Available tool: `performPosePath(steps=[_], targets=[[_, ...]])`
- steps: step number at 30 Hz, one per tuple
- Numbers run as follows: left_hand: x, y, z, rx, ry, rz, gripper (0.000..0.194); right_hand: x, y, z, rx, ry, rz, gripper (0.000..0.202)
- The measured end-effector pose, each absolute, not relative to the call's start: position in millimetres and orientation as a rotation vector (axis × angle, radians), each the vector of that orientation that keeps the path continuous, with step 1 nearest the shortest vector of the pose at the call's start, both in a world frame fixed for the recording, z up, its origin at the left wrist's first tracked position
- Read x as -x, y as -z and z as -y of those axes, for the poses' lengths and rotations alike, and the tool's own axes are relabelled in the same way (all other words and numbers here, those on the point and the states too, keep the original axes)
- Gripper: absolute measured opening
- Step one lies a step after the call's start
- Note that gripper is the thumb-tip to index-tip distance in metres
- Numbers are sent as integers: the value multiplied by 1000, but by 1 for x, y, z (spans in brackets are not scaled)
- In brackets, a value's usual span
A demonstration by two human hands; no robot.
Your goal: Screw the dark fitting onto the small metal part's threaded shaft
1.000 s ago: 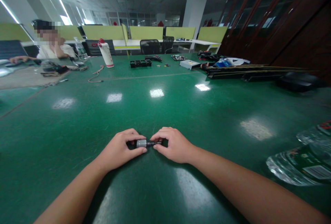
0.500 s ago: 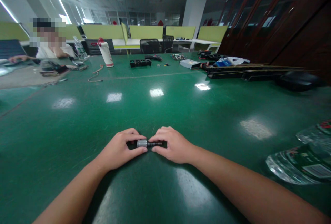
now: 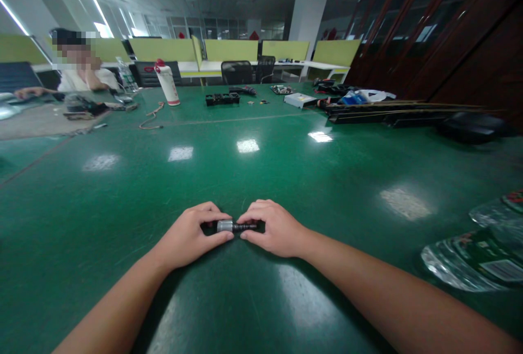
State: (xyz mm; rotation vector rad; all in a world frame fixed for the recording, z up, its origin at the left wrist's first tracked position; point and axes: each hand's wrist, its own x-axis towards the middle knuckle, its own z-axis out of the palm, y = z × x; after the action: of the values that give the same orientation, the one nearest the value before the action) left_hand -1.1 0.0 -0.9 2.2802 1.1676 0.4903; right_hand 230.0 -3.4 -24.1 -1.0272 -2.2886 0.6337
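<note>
A small cylindrical part, with a silver body and a thin black ribbed shaft, lies level on the green table at the lower middle. My left hand is closed round the silver end, index finger behind and thumb in front. From the other side, my right hand is closed about the black shaft, fingers behind it and thumb in front. Both hands rest low at the tabletop, with their fingertips almost meeting. The part's left end is partly hidden by my left hand.
Clear plastic bottles lie at the right edge. Farther back stand a white bottle with a red lid, a black slotted block, a grey box and long dark rails. A person sits at the far left.
My hands and the part have barely moved. At the far left, the seated person's head has shifted slightly to the right.
</note>
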Motion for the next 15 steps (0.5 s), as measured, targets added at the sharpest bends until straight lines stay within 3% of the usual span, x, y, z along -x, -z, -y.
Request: performPosePath(steps=[15], targets=[[1,2,0,-2286,-488,-1165,27,-229,23,3,1041,-620,2281,15]])
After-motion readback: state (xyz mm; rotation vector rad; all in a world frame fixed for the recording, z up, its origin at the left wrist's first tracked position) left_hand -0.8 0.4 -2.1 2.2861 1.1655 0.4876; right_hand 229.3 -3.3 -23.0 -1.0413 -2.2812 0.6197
